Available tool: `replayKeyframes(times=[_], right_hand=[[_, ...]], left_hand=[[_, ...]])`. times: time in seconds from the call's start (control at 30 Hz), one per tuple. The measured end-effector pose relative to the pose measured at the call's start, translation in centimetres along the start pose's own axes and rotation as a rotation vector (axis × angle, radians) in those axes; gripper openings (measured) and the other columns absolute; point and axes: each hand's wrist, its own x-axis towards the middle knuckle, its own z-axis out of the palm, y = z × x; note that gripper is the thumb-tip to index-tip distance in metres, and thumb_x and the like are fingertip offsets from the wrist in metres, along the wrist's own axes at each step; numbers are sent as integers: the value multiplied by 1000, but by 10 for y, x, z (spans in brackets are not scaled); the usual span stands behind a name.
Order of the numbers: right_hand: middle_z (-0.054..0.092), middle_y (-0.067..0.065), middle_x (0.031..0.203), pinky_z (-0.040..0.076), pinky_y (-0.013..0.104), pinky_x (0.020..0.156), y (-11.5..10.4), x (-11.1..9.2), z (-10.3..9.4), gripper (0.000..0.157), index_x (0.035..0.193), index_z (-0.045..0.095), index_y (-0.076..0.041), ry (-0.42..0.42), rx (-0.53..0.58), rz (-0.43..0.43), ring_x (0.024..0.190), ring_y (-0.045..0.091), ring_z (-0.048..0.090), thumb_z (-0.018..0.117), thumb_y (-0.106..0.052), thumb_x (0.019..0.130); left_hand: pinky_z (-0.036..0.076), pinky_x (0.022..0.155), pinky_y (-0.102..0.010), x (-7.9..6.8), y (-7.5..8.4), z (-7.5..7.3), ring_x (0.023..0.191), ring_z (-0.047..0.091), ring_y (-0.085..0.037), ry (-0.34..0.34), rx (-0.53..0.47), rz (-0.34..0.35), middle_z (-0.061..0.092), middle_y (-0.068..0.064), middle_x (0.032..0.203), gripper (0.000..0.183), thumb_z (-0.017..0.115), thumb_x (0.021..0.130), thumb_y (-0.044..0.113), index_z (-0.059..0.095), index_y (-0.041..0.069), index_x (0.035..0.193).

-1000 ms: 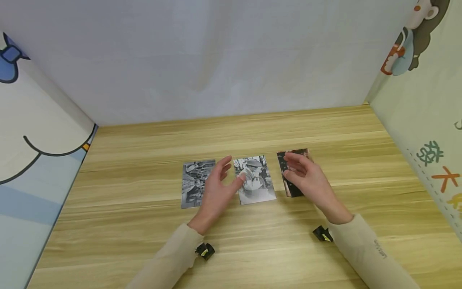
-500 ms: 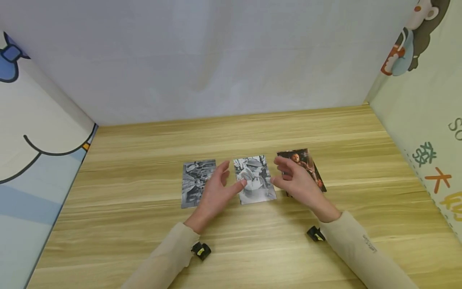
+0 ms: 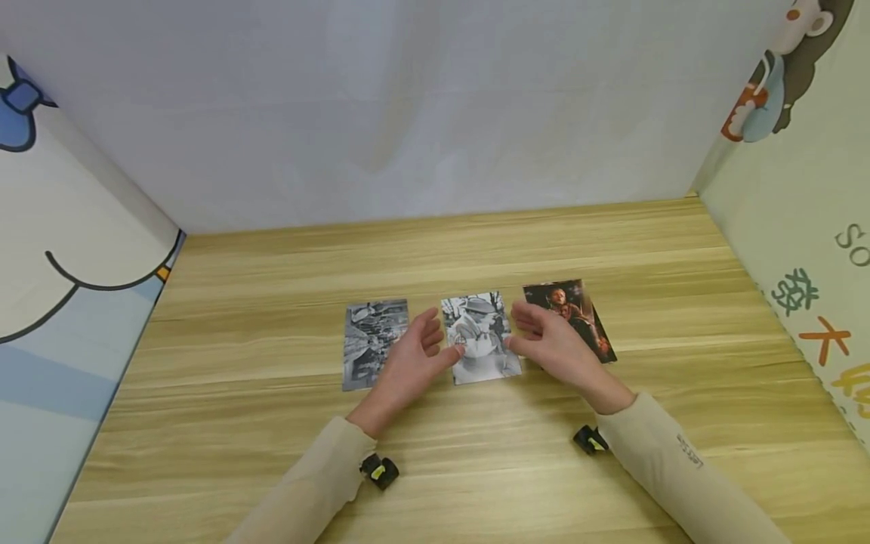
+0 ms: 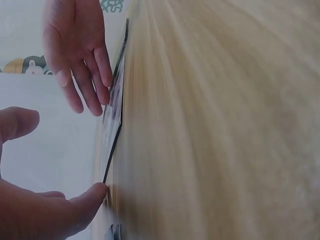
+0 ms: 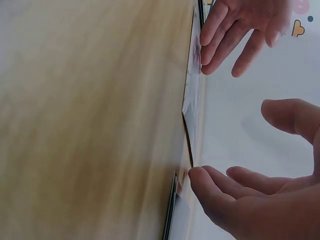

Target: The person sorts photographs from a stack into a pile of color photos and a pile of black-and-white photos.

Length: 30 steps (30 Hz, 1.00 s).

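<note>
Three photo cards lie in a row on the wooden table. In the head view, the middle black-and-white photo card [image 3: 484, 364] shows a figure in a hat and lies between my two hands. My left hand [image 3: 411, 359] is at its left side, over the right part of another grey photo card [image 3: 363, 344]. My right hand [image 3: 560, 349] is at its right side and partly covers a dark reddish photo card [image 3: 578, 313]. Both wrist views show loosely bent fingers, with a lower fingertip [image 4: 100, 191] at the card's edge on the left and a fingertip [image 5: 196, 174] on the right.
The wooden table [image 3: 272, 279] extends around the cards. A pale cloth wall [image 3: 435, 151] stands behind it, with printed side walls at left [image 3: 88, 211] and right [image 3: 768, 189]. Black wrist devices [image 3: 379, 471] sit at both cuffs.
My right hand has moved left off the right card toward the middle one, uncovering its reddish picture. My left hand has shifted slightly lower beside the middle card.
</note>
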Motion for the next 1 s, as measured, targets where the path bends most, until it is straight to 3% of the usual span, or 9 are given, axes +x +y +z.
replayKeyframes(times=[0.23,0.53,0.8,1.0], right_hand=[[44,34,152,40,55,115,2,3,0,68,152,34,16,-29,-46,-9,138,48,48,65,-13,99],[45,34,151,42,55,113,2,5,2,62,150,38,17,-52,-83,-6,137,47,49,62,-10,100],[51,27,149,50,53,107,0,2,0,60,153,40,9,15,-18,47,132,45,54,62,-10,101],[52,24,148,54,47,102,1,0,0,64,156,38,5,29,33,43,128,45,58,62,-10,98]], left_hand=[[44,114,-49,4,2,0,139,50,-37,-27,-18,-26,46,-20,156,82,76,92,23,35,5,160],[40,117,-49,9,4,-1,142,47,-37,-56,-128,-59,48,-21,155,76,74,92,17,38,1,157],[43,114,-49,9,0,2,139,50,-36,4,-163,-42,52,-19,151,78,76,89,13,39,3,157],[54,102,-47,8,-1,5,130,58,-33,58,-124,-8,55,-13,144,74,74,90,10,41,7,157]])
